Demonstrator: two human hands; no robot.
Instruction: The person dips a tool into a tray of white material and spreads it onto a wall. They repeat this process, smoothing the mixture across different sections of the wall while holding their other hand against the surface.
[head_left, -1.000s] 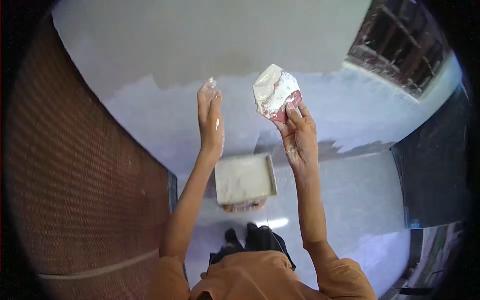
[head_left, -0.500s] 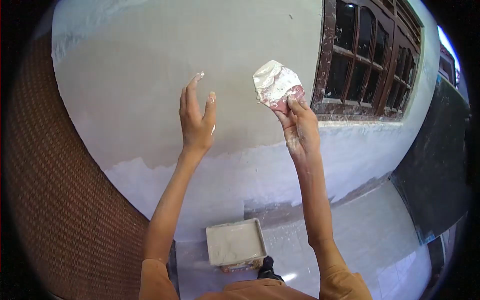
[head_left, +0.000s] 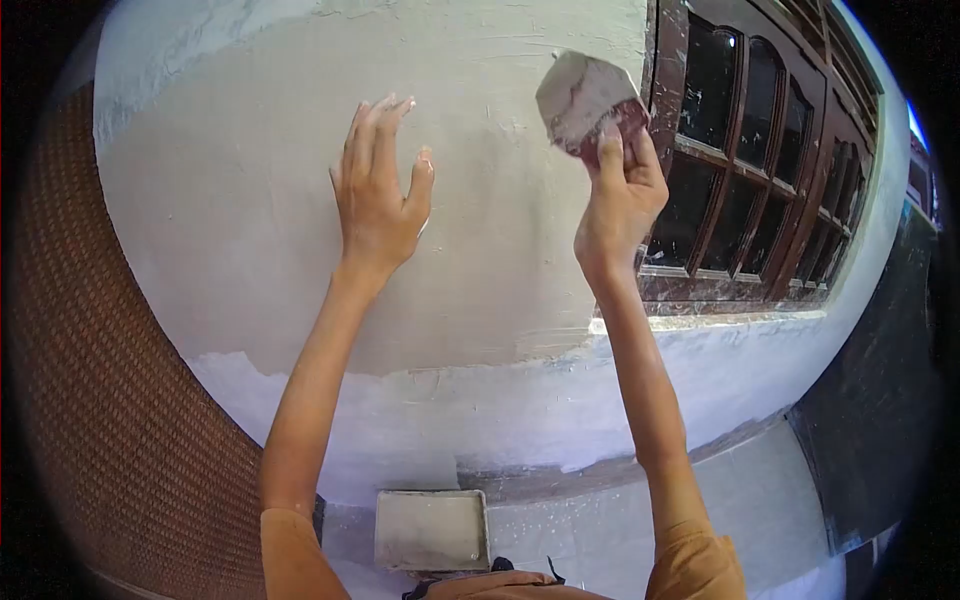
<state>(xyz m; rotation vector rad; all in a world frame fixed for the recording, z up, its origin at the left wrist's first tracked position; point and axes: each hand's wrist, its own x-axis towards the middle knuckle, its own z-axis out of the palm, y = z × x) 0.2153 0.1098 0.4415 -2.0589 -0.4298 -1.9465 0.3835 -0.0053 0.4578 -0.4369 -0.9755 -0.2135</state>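
My right hand (head_left: 621, 196) is raised high and grips a putty-smeared scraper (head_left: 585, 98) with a reddish handle, its blade held up near the wall beside the window frame. My left hand (head_left: 378, 188) is open with fingers spread, palm toward the grey plastered wall (head_left: 240, 200), at or very close to its surface. White putty specks sit on the fingertips. Whether the blade touches the wall I cannot tell.
A dark wooden window (head_left: 760, 170) with several panes stands at the right. A tray of white putty (head_left: 431, 530) lies on the floor below me. The lower wall band (head_left: 480, 420) is whiter. A woven brown screen (head_left: 90, 400) fills the left.
My view has tilted upward from the floor to the wall. Both hands rose; the scraper went up toward the window frame's upper left, and my left hand spread open by the wall.
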